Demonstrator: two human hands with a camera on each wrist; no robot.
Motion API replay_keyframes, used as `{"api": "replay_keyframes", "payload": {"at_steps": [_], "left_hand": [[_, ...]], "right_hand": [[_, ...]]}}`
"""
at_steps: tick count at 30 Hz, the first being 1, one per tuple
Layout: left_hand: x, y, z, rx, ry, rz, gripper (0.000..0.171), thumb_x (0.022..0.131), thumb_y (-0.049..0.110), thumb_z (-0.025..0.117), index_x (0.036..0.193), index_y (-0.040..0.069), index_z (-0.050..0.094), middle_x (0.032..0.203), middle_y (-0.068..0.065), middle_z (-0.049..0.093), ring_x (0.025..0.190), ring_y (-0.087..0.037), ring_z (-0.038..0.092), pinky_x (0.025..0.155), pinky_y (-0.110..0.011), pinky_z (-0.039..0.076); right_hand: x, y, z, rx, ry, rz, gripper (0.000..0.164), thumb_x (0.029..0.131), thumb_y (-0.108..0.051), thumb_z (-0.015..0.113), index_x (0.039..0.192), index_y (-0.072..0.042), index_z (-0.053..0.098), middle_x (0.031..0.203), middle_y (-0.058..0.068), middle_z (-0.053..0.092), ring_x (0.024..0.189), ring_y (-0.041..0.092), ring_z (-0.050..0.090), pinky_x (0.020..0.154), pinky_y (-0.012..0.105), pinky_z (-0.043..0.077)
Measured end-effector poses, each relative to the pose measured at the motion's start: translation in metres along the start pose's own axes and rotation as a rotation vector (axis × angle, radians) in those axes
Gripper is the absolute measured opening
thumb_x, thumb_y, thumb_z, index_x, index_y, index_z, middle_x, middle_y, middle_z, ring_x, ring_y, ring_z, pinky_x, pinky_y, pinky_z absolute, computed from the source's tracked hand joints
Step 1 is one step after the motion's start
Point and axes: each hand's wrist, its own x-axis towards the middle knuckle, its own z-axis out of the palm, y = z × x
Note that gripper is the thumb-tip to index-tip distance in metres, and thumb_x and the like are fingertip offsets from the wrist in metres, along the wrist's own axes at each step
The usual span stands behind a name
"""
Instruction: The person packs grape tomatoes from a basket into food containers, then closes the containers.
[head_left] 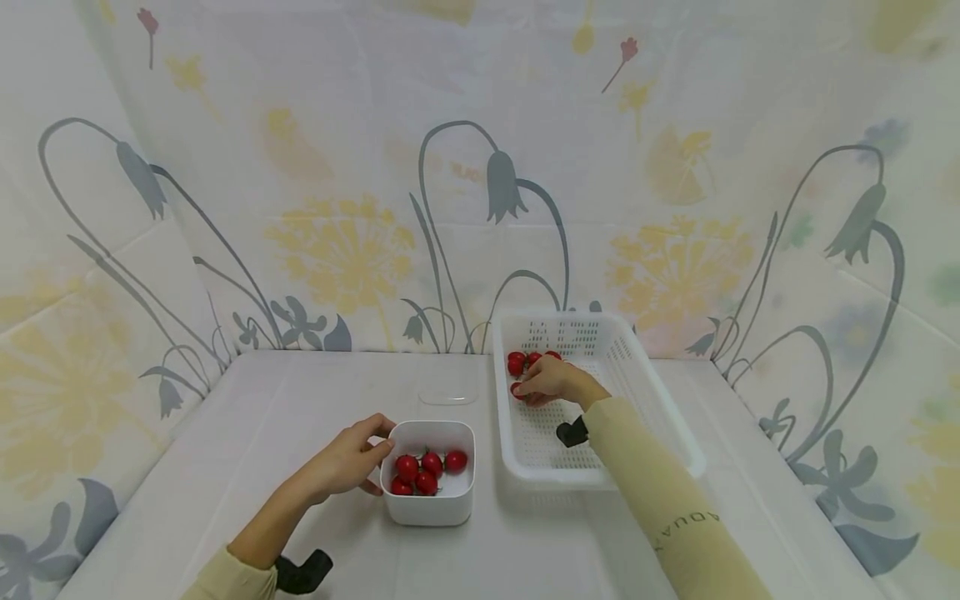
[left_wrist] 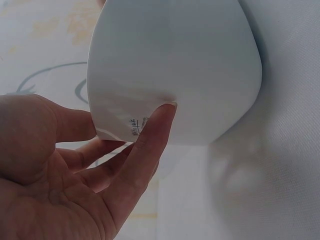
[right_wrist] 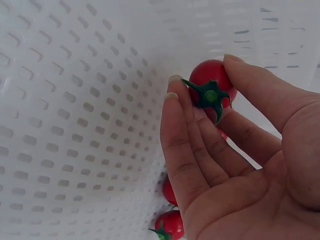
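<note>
Yellow sleeve (head_left: pixel 667 508) partly hides the basket (head_left: pixel 558 479), right hand (head_left: pixel 553 382) pinching a tomato (right_wrist: pixel 210 74), left hand (head_left: pixel 348 458) holding a box (head_left: pixel 429 511).

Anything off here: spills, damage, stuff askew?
Nothing stands out. The white container looks upright, with cherry tomatoes inside; more lie in the perforated basket, and none shows loose on the table. The held tomato, in the right hand, has its green calyx on and no visible split.
</note>
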Motion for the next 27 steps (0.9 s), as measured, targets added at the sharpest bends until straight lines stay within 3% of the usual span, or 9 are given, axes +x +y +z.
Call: {"api": "replay_keyframes", "payload": {"at_steps": [14, 23, 27], "left_hand": [[-0.001, 0.002, 0.001, 0.016, 0.007, -0.003, 0.025, 0.103, 0.008, 0.056, 0.128, 0.001, 0.055, 0.127, -0.019, 0.059, 0.099, -0.027, 0.066, 0.06, -0.041, 0.064], [-0.002, 0.001, 0.0, 0.02, 0.007, -0.004, 0.025, 0.104, 0.007, 0.055, 0.127, 0.001, 0.056, 0.128, -0.02, 0.059, 0.096, -0.027, 0.064, 0.061, -0.042, 0.064], [-0.002, 0.002, 0.001, 0.018, 0.005, 0.001, 0.024, 0.104, 0.007, 0.056, 0.127, 0.001, 0.056, 0.128, -0.02, 0.059, 0.095, -0.027, 0.064, 0.06, -0.041, 0.064]], "right_hand": [[-0.028, -0.019, -0.006, -0.043, -0.058, -0.072, 0.023, 0.097, -0.013, 0.07, 0.109, 0.006, 0.073, 0.102, 0.026, 0.073, 0.098, 0.038, 0.072, 0.088, 0.039, 0.062], [-0.045, -0.03, -0.008, -0.064, -0.097, -0.127, 0.022, 0.097, -0.016, 0.071, 0.106, 0.003, 0.074, 0.087, 0.007, 0.074, 0.082, 0.021, 0.072, 0.085, 0.035, 0.062], [-0.054, -0.034, -0.008, -0.073, -0.095, -0.159, 0.023, 0.097, -0.016, 0.07, 0.107, 0.004, 0.074, 0.086, 0.006, 0.074, 0.088, 0.03, 0.073, 0.085, 0.037, 0.062]]}}
